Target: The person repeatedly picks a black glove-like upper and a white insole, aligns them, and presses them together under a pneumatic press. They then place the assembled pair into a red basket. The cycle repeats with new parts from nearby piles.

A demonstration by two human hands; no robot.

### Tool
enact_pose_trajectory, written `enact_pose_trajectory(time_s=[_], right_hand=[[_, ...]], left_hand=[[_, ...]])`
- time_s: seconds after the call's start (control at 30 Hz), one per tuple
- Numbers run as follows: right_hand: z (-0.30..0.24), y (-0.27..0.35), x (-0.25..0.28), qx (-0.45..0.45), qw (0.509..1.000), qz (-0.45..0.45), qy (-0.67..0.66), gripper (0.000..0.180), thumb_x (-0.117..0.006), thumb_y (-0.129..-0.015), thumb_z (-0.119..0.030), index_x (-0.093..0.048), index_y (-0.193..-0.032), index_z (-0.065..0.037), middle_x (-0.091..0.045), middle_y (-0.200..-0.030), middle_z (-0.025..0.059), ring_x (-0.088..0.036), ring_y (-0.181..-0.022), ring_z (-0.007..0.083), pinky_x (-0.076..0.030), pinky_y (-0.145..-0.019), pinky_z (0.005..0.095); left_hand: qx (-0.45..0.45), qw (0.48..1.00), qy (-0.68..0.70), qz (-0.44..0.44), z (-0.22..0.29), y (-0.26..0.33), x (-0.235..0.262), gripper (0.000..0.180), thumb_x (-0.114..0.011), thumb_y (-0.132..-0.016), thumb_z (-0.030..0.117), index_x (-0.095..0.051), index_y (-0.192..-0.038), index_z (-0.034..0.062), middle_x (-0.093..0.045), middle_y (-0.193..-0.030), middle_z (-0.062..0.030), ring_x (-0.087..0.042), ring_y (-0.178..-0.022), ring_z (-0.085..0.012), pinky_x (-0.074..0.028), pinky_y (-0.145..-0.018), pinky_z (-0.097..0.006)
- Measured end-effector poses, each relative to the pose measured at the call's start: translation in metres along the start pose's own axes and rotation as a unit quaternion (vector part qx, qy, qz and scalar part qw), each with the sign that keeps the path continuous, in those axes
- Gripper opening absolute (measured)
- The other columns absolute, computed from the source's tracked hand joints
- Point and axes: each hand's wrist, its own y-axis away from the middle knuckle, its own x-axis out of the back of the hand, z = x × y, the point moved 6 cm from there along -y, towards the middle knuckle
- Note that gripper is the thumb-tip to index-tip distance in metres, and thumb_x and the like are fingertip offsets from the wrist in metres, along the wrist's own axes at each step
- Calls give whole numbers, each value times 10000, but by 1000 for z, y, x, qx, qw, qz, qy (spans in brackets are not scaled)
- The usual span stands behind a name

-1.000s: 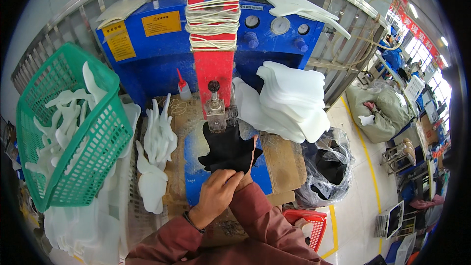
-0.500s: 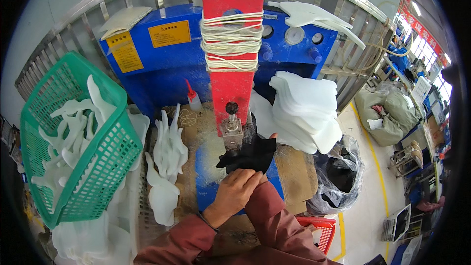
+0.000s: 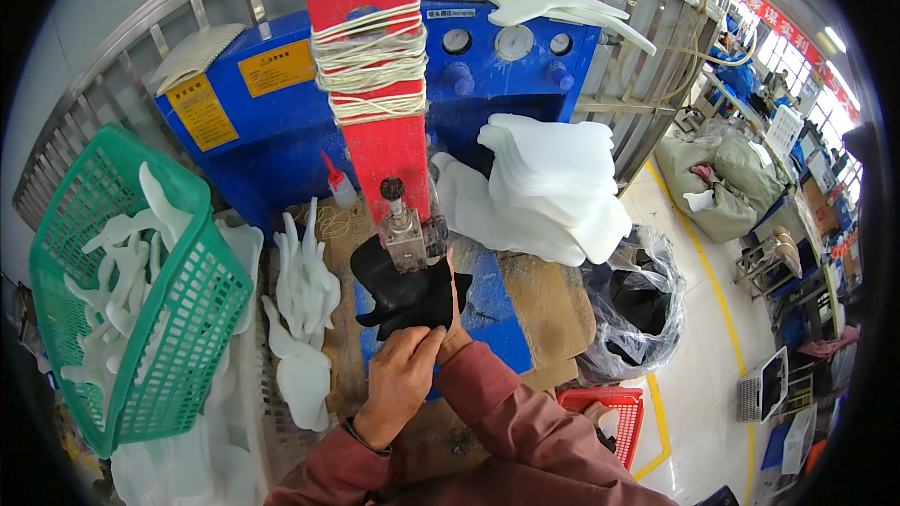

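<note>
A limp black sheet piece [image 3: 398, 295], cut to a curved shape, lies under the metal head [image 3: 403, 236] at the lower end of a red machine arm [image 3: 380, 145]. White cord [image 3: 367, 56] is wound around that arm. My left hand [image 3: 398, 384] pinches the near edge of the sheet, fingers pressed together. My right hand [image 3: 457, 323] grips its right side, with a finger stretched along the edge and the rest mostly hidden behind the sheet. Both hands nearly touch, over a blue plate [image 3: 487, 300].
White shaped pieces fill a green basket [image 3: 183, 337] on the left; more white pieces [image 3: 305, 290] lie beside it. Right of the arm is a stack of white sheets [image 3: 553, 178]. A plastic bag [image 3: 656, 290] and red basket [image 3: 623, 403] stand right. Behind is a blue machine [image 3: 262, 150].
The whole view has shifted, so the machine appears farther left. The black sheet has turned under the metal head, and more of it now shows to the head's left. Both hands keep hold.
</note>
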Motion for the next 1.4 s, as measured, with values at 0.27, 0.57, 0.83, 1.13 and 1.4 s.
enact_pose_trajectory(time_s=[0.27, 0.57, 0.83, 1.13, 1.4], right_hand=[[5, 42, 23, -35, 991, 97, 89, 840, -412, -1004, -729, -520, -1448, -25, -601, -1417, 166, -596, -1277, 308, -466, -1116, 424], [-3, 72, -1, -53, 980, 135, 133, 863, -372, -1019, -724, -448, -1533, -35, -567, -1477, 164, -572, -1320, 313, -450, -1135, 442], [-9, 83, -2, -58, 978, 139, 144, 859, -335, -1035, -709, -413, -1551, -28, -515, -1524, 172, -529, -1372, 313, -412, -1169, 446], [-20, 88, -22, -11, 979, 99, 180, 908, -299, -1028, -727, -347, -1582, -8, -413, -1604, 195, -424, -1464, 347, -305, -1237, 482], [-29, 87, -32, -6, 988, 33, 148, 936, -291, -1002, -767, -342, -1596, -45, -393, -1623, 177, -409, -1476, 356, -320, -1215, 535]], left_hand=[[-1, 1000, 6, -27, 25, 15, 9, 270, -683, -847, 15, -721, -1113, 16, -655, -992, -77, -682, -860, -257, -582, -747, -352], [3, 998, 48, -43, 48, 19, 11, 249, -690, -835, -11, -731, -1079, 15, -683, -985, -93, -688, -847, -263, -576, -709, -346], [-10, 997, 58, -47, 56, 20, 13, 309, -699, -803, -24, -718, -1108, 20, -666, -994, -78, -686, -846, -260, -572, -714, -349], [-24, 995, 86, -53, 58, 21, 6, 344, -695, -802, -26, -701, -1145, 8, -657, -1018, -82, -682, -865, -264, -570, -724, -352], [-30, 993, 94, -64, 57, 16, -3, 354, -668, -824, -12, -692, -1177, 10, -655, -1038, -81, -679, -890, -270, -570, -741, -352]])
